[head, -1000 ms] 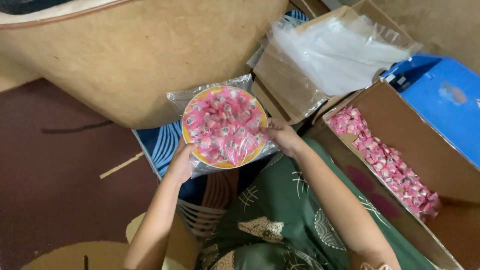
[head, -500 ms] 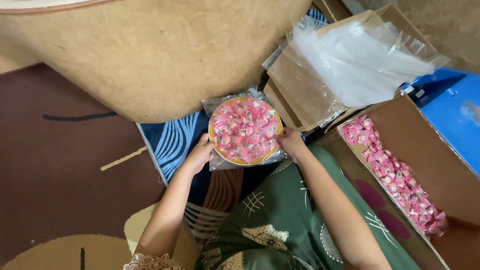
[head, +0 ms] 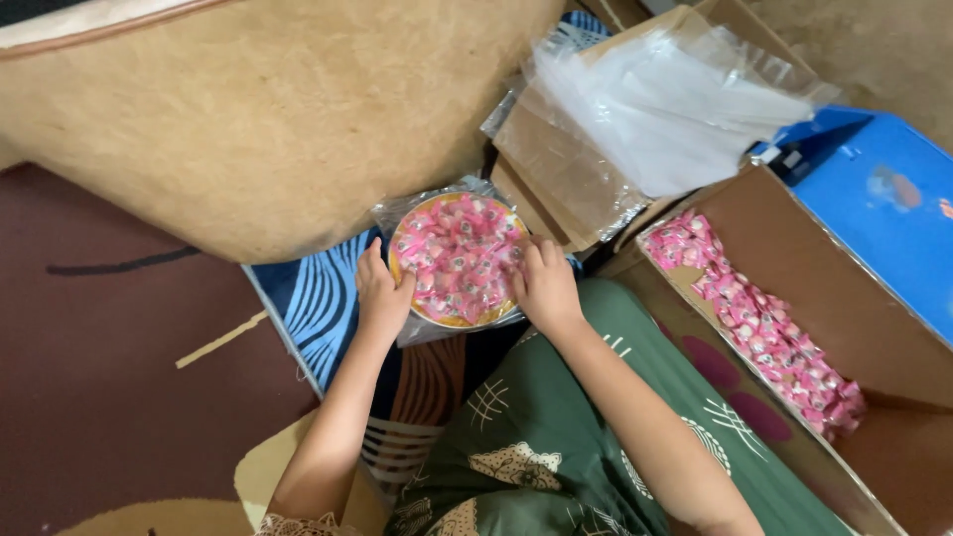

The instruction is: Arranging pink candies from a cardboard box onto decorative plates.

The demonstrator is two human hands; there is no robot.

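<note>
**Both hands gripping a round tray of pink sweets**

A round tray (head: 459, 260) with a yellow rim, heaped with pink wrapped sweets and sitting inside a clear bag (head: 437, 203), is lying on a blue patterned mat (head: 318, 303) on the floor, just in front of the person's knees. The left hand (head: 382, 298) is pressing against the tray's left side, its fingers (head: 372, 266) curling together around the rim through the plastic. The right hand (head: 546, 286) is holding the right side, its fingers (head: 531, 253) spread a little apart and resting on the sweets at the rim. Both forearms are reaching forward over a green patterned skirt (head: 556, 447).

Just behind the tray a large tan cushion (head: 268, 119) is filling the top of the view. To the right of it a stack of clear bags (head: 655, 109) is lying on flattened cardboard (head: 556, 184). Further right, an open carton (head: 794, 248) is holding more pink sweets (head: 764, 323) along its near wall, with a blue box (head: 884, 208) just beyond it. Dark red carpet (head: 109, 347) is covering the floor at the left.
</note>
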